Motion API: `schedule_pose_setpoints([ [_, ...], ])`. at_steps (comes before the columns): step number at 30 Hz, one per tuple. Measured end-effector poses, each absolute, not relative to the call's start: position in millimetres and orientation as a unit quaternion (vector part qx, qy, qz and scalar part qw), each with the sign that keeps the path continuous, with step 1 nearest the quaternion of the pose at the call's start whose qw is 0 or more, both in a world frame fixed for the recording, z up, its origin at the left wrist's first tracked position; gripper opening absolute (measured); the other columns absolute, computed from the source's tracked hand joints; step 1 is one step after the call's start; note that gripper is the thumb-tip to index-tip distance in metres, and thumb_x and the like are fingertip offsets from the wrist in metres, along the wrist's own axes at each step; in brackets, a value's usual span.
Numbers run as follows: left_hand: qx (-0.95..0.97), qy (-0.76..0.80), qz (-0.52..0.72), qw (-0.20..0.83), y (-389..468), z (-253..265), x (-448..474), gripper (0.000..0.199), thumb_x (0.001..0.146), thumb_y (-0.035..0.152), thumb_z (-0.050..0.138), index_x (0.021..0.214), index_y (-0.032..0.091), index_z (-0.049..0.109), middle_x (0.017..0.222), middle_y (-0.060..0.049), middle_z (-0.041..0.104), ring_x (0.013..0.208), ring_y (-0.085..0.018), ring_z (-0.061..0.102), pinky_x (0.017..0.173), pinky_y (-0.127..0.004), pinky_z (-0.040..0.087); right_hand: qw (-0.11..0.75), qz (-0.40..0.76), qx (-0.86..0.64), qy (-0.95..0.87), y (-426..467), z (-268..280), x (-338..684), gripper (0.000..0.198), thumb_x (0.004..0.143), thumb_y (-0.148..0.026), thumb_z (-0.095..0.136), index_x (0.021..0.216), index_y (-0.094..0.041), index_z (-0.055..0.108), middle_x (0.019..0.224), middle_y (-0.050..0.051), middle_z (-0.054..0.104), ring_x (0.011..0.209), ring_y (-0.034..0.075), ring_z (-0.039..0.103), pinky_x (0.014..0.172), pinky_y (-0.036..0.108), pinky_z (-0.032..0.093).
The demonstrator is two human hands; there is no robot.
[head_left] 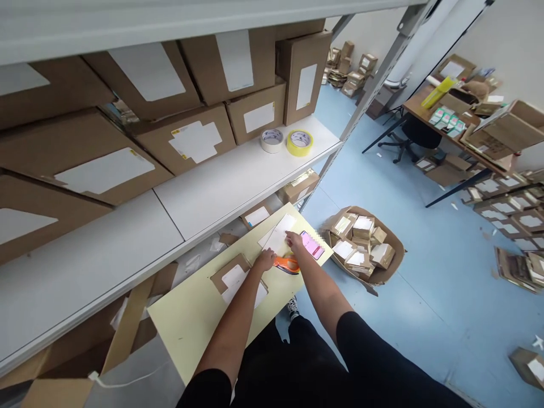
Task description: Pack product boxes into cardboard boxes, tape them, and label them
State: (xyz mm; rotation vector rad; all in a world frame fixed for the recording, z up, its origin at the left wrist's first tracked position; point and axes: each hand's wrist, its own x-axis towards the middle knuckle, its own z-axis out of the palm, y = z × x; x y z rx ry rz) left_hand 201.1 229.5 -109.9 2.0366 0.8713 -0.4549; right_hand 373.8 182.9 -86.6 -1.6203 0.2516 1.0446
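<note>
On a pale yellow board (191, 311), my left hand (266, 259) is closed at the near edge of a white sheet of paper (278, 235), its fingertips small in the view. My right hand (294, 242) touches the sheet's right side with the index finger stretched out and the other fingers partly curled. Just below the hands lies an orange-handled tool (288, 264), perhaps scissors, partly covered by the right wrist. A phone (311, 245) with a lit pink screen rests right of that hand. A cardboard box (232, 273) with white labels sits left, partly behind my left forearm.
A metal shelf (238, 175) bears large cartons (191, 141), a white tape roll (272, 140) and a yellow tape roll (300, 143). Right of the board, a big open carton (395, 255) of small boxes stands on the blue floor. A cluttered desk (419, 105) is farther off.
</note>
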Motion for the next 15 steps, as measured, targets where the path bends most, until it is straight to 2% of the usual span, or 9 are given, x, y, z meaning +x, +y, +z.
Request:
schedule_pose_setpoints([
  [6,0.815,0.37,-0.152,0.42,228.2,-98.9,196.3,0.032,0.097,0.033,0.051,0.115,0.018,0.073,0.144,-0.017,0.063,0.144,-0.029,0.05,0.119,-0.043,0.035,0.567,0.453,-0.686,0.054,182.1,-75.5,377.2,0.043,0.068,-0.034,0.083,0.059,-0.025,0.042,0.052,-0.008,0.044,0.05,0.009,0.037,0.05,0.024,0.034],
  [11,0.803,0.436,-0.093,0.396,229.0,-77.1,187.2,0.044,0.099,0.034,0.048,0.135,0.016,0.065,0.144,-0.019,0.063,0.135,-0.03,0.058,0.113,-0.041,0.042,0.586,0.45,-0.673,-0.028,171.8,-52.0,373.0,0.049,0.062,-0.044,0.087,0.055,-0.024,0.042,0.053,-0.007,0.045,0.058,0.011,0.043,0.06,0.026,0.037],
  [13,0.79,0.471,-0.011,0.392,231.7,-64.9,186.7,0.051,0.099,0.037,0.047,0.145,0.016,0.057,0.149,-0.019,0.059,0.139,-0.03,0.054,0.115,-0.042,0.04,0.595,0.454,-0.661,-0.056,164.4,-40.4,369.2,0.048,0.061,-0.047,0.087,0.054,-0.023,0.046,0.055,-0.006,0.049,0.061,0.012,0.046,0.064,0.027,0.039],
  [15,0.76,0.479,0.105,0.426,236.5,-50.9,188.9,0.056,0.096,0.042,0.054,0.147,0.018,0.055,0.151,-0.016,0.057,0.143,-0.029,0.05,0.117,-0.041,0.039,0.598,0.465,-0.647,-0.089,155.2,-28.9,363.4,0.044,0.062,-0.049,0.086,0.056,-0.023,0.051,0.057,-0.005,0.054,0.063,0.013,0.049,0.067,0.027,0.04],
])
